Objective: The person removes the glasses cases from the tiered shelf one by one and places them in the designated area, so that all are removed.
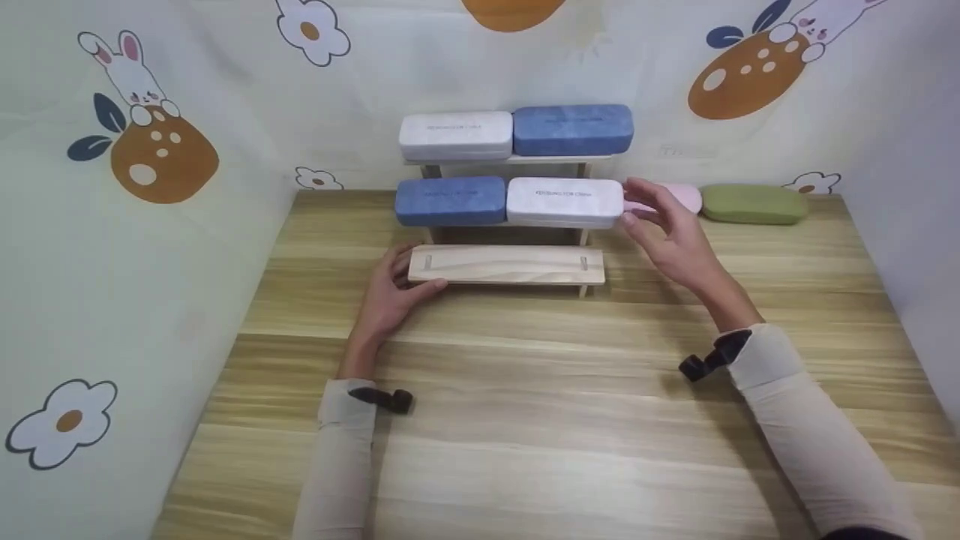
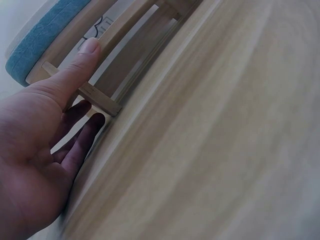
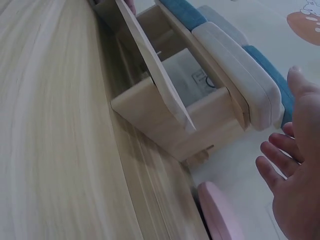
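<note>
A three-step wooden display rack (image 1: 506, 264) bears glasses cases on its upper two steps; its lowest step is bare. My left hand (image 1: 386, 296) holds the left end of that lowest step. In the left wrist view its thumb (image 2: 85, 62) lies along the board, fingers lower by the leg. On the middle step a blue glasses case (image 1: 450, 200) sits left of a white glasses case (image 1: 566, 201). Beside the white case's right end is my right hand (image 1: 679, 244), fingers loosely bent; the right wrist view shows a gap between them.
Another white case (image 1: 456, 135) and blue case (image 1: 574, 131) lie on the top step. Right of the rack, a pink case (image 1: 684, 197), partly behind the right hand, and a green case (image 1: 754, 204) rest along the wall. Patterned wall covering (image 1: 247, 90) borders the wooden table (image 1: 540, 420).
</note>
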{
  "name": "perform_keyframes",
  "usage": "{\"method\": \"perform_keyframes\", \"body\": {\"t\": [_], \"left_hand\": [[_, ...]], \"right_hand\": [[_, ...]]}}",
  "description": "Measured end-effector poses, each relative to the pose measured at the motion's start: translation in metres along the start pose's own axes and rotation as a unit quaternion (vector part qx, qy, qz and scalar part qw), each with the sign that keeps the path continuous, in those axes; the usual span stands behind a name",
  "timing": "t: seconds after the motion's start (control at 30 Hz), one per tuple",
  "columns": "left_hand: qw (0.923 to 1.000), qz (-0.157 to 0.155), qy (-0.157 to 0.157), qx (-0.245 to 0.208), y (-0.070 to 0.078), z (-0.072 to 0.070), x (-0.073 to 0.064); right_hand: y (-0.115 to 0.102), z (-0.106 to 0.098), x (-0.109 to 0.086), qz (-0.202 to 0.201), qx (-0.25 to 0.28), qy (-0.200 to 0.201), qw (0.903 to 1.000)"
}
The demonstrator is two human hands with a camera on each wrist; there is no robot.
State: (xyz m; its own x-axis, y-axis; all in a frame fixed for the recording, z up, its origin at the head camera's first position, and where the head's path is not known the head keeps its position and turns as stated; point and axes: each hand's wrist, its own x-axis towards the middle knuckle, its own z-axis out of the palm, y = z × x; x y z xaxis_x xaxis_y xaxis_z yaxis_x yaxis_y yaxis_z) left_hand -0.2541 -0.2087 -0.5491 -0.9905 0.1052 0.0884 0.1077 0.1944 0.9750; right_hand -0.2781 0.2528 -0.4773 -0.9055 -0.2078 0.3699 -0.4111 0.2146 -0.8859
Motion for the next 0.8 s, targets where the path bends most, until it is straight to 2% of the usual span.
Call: {"method": "perform_keyframes", "body": {"t": [0.2,0.47,0.8], "left_hand": [[1.0000,-0.002,0.004,0.000,0.000,0.000,0.000],[1.0000,-0.004,0.002,-0.008,0.000,0.001,0.000],[0.9998,-0.020,0.002,-0.006,0.002,0.000,-0.001]], "right_hand": [[-0.004,0.013,0.005,0.010,0.009,0.002,0.9999],[-0.002,0.029,0.009,0.047,0.002,0.020,0.9987],[-0.001,0.036,0.009,0.063,0.000,0.041,0.9972]]}}
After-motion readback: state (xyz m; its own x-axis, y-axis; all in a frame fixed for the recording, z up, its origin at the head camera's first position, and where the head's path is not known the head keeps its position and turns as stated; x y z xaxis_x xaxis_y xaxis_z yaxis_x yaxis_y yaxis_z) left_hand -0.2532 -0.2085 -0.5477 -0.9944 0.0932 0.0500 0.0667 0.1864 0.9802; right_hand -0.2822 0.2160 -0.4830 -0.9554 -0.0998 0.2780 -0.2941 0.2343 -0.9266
